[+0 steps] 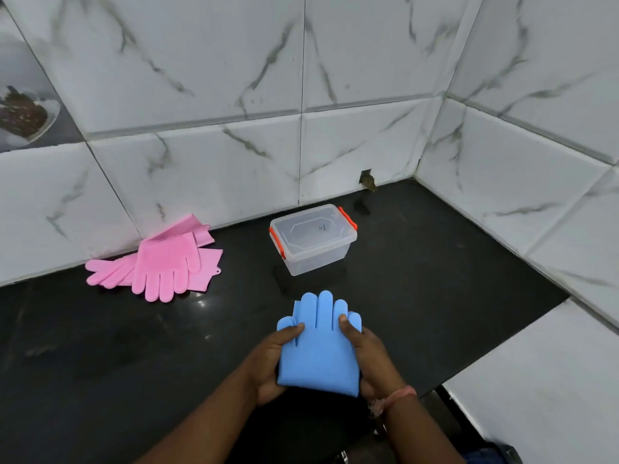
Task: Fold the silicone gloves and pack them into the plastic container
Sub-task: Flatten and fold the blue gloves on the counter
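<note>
My main worry from here is the lid: the plastic container sits closed on the dark surface, both orange latches apparently down, and I have both hands full. If I carry the blue gloves forward like this, I will have to free a hand to unclip it, and I judge springy silicone would unfold the moment one side is released. A second risk is slip: the bundle is pinched only at its edges, above the surface, so a loosened thumb could let the layers slide apart or drop. The pink gloves lie in a loose heap against the tiled wall, well apart to the left of the container, not yet folded, so they also wait. As for pose, my left hand cups the left edge of the blue bundle with its thumb laid over the top near the glove's thumb, and my right hand mirrors it on the right edge, thumb pressing on the glove's fingers. Both hands are closed around the bundle, forearms converging from below, the glove fingers pointing away from me toward the container, which stands just beyond them.
</note>
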`<state>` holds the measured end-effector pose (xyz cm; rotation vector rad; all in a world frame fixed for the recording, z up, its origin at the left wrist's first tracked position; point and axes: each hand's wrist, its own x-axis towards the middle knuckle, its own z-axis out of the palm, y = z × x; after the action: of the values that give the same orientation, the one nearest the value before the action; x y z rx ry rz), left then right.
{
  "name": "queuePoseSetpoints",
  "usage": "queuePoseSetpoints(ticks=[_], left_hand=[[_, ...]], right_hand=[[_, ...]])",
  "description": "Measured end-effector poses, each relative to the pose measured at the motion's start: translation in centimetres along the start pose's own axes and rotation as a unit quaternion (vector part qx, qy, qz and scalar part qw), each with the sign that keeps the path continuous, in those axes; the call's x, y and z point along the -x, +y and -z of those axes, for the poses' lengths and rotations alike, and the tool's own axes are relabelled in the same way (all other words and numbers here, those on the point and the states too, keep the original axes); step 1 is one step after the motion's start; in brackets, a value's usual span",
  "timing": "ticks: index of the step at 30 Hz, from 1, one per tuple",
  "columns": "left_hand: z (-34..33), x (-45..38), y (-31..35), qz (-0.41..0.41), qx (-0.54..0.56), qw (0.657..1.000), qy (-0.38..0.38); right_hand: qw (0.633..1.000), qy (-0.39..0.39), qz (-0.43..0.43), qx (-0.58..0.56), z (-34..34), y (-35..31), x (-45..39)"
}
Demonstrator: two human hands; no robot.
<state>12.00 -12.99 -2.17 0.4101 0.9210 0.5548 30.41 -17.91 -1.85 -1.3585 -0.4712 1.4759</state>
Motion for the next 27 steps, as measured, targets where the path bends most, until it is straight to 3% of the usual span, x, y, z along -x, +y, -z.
queuePoseSetpoints(ticks=[3, 9, 14, 17, 19, 23, 25, 27], left_hand=[[-1.8, -1.6, 1.5, -0.044, -0.053, 0.997, 0.03], [-5.8, -6.2, 3.8, -0.085, -0.111, 0.979, 0.147], [-7.0, -8.7, 4.2, -0.084, -0.19, 0.952, 0.226], [-7.7, -9.3, 4.8, -0.106, -0.283, 0.916, 0.265], [-7.7, -9.4, 5.1, -0.107, -0.353, 0.884, 0.287], [-7.4, -8.9, 6.1, -0.065, -0.476, 0.814, 0.326], [-6.5, -8.6, 6.7, -0.066, -0.463, 0.804, 0.368], [-5.3, -8.2, 7.3, -0.082, -0.43, 0.805, 0.4]], right_hand=[[0.998, 0.045, 0.022, 0.035, 1.1, -3.3, -3.2], [0.966, 0.08, 0.089, 0.23, 1.7, -7.6, -9.9], [0.933, 0.076, 0.113, 0.334, 2.2, -8.3, -14.0], [0.902, 0.083, 0.142, 0.4, 2.2, -8.6, -15.3], [0.863, 0.092, 0.141, 0.477, 1.8, -8.6, -15.6], [0.703, 0.233, 0.126, 0.661, 0.5, -8.1, -14.4], [0.659, 0.277, 0.183, 0.675, -0.9, -8.0, -12.9], [0.636, 0.257, 0.273, 0.675, -3.0, -7.3, -11.4]])
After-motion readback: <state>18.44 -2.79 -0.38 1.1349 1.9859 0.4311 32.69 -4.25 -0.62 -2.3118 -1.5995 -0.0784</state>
